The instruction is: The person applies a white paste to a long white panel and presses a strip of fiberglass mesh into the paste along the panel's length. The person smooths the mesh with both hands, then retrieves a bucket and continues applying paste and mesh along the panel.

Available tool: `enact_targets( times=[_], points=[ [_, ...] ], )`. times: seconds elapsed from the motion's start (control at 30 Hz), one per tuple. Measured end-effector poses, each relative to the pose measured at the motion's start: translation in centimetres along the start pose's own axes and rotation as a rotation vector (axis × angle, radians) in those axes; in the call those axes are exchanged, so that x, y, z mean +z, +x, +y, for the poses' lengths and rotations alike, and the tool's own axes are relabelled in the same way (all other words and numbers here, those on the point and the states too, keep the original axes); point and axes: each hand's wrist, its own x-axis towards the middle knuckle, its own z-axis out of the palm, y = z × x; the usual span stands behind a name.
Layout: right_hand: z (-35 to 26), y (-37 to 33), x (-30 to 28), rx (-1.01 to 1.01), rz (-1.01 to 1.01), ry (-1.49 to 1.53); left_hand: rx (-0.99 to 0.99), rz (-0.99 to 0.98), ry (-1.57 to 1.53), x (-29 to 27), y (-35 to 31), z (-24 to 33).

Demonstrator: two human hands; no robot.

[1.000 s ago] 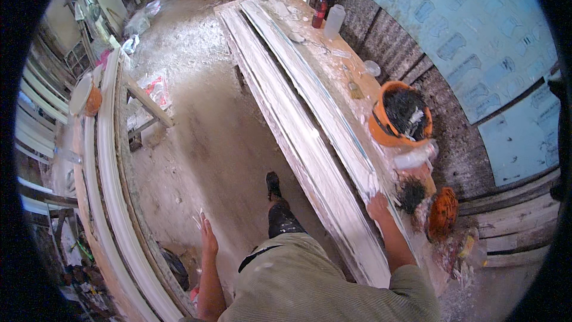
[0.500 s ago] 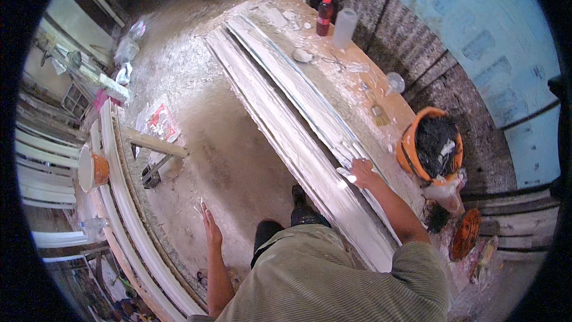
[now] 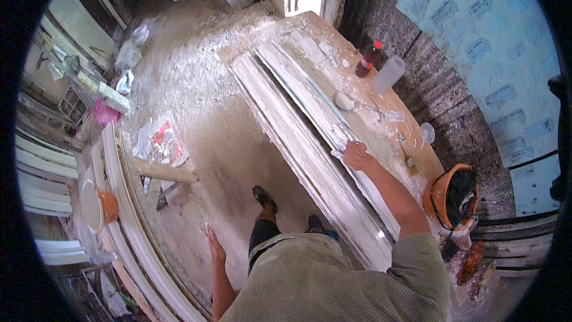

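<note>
Two long white plaster-coated strips lie side by side along the table, a dark gap between them. My right hand (image 3: 357,156) is palm down on the far strip (image 3: 316,107), its white-coated fingers resting on the wet-looking surface. No tool shows in it. The near strip (image 3: 286,125) runs along the table's left edge. Low on the left, my left hand (image 3: 216,247) hangs over the floor, fingers stretched out, tips whitened, holding nothing.
On the table (image 3: 363,98) stand a red-capped bottle of dark drink (image 3: 369,59), a translucent bottle (image 3: 389,75) and a clear cup (image 3: 426,134). A brush (image 3: 411,166) lies before an orange bucket (image 3: 438,195). Leftward, a rack holds long mouldings (image 3: 131,214) and an orange-and-white bucket (image 3: 107,206).
My right hand has slid farther up the far strip, and its fingers are drawn closer together. My left foot has come forward. The whole view has shifted with my head.
</note>
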Motion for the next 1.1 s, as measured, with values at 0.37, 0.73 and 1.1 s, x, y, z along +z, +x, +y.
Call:
enact_targets(
  times=[0.37,0.73,1.1],
  points=[
    [-5.4,17.4,-4.9,0.084,0.197,0.042,0.102,0.091,-0.079,-9.9,15.5,8.9],
    [-9.5,34.1,-11.8,0.027,0.023,0.119,0.034,-0.054,0.017,-8.6,25.2,10.5],
    [-14.9,47.3,-12.1,0.139,0.508,0.071,0.087,-0.270,0.096,-6.4,38.3,23.8]
  ],
)
